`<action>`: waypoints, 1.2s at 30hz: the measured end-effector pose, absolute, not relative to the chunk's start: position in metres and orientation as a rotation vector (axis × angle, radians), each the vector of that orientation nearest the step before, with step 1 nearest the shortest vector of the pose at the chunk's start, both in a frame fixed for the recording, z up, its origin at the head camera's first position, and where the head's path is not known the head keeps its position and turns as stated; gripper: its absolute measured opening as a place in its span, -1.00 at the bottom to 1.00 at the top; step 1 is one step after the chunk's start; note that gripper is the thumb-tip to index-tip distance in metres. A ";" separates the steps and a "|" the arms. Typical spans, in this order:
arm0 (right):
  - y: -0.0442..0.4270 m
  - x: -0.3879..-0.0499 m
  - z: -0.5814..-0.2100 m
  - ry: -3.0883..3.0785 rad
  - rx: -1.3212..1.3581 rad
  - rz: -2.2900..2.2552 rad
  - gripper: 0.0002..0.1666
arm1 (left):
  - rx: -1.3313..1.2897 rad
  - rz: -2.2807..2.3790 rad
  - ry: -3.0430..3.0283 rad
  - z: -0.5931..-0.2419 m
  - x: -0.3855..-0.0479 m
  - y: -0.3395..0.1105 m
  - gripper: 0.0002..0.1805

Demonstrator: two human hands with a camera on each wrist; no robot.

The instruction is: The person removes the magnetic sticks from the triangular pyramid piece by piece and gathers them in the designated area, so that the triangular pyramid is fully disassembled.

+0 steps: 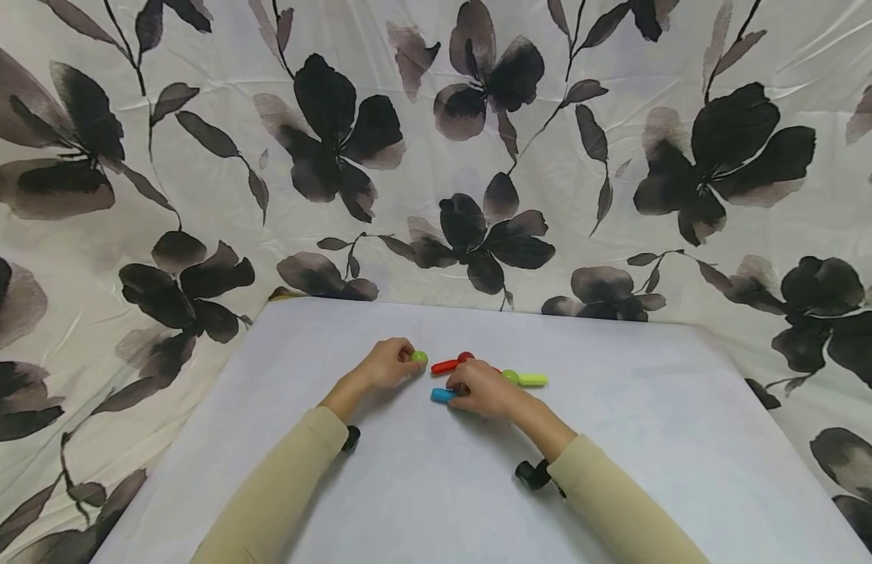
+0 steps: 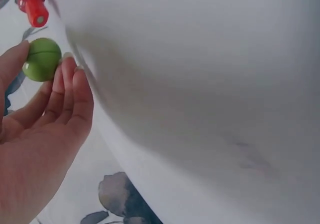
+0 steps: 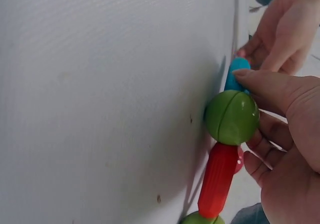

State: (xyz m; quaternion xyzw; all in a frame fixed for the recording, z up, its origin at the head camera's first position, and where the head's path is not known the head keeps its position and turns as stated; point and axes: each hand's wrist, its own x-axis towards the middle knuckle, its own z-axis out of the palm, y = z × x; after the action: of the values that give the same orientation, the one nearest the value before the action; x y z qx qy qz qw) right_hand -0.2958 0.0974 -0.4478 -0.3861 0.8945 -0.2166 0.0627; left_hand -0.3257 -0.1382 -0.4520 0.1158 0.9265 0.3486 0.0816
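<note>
My left hand pinches a green ball between thumb and fingertips, just left of the other pieces. The thumb and fingers of my right hand grip a blue stick. In the right wrist view the blue stick meets another green ball, which joins a red stick with one more green ball beyond. Beyond my right hand in the head view are a red stick and a red ball.
A yellow-green stick touches a green ball right of my right hand. The pieces are at the middle of a white-covered table. Floral cloth hangs behind the far edge.
</note>
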 end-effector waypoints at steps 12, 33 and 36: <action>0.116 -0.286 -0.438 2.707 -1.164 -0.739 -0.79 | 0.298 0.986 2.794 -0.446 -0.375 -0.115 -0.62; 0.133 -0.286 -0.452 2.723 -1.118 -0.796 -0.77 | 0.152 0.956 2.776 -0.458 -0.389 -0.102 -0.44; 0.134 -0.285 -0.449 2.731 -1.070 -0.805 -0.76 | 0.190 0.944 2.769 -0.456 -0.383 -0.108 -0.43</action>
State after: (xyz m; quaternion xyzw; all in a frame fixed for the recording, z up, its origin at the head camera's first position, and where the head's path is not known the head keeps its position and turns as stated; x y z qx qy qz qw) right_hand -0.2849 0.1345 -0.4494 -0.3514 0.8968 -0.2643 0.0500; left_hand -0.3834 -0.1083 -0.4556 0.0644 0.9393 0.3201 0.1049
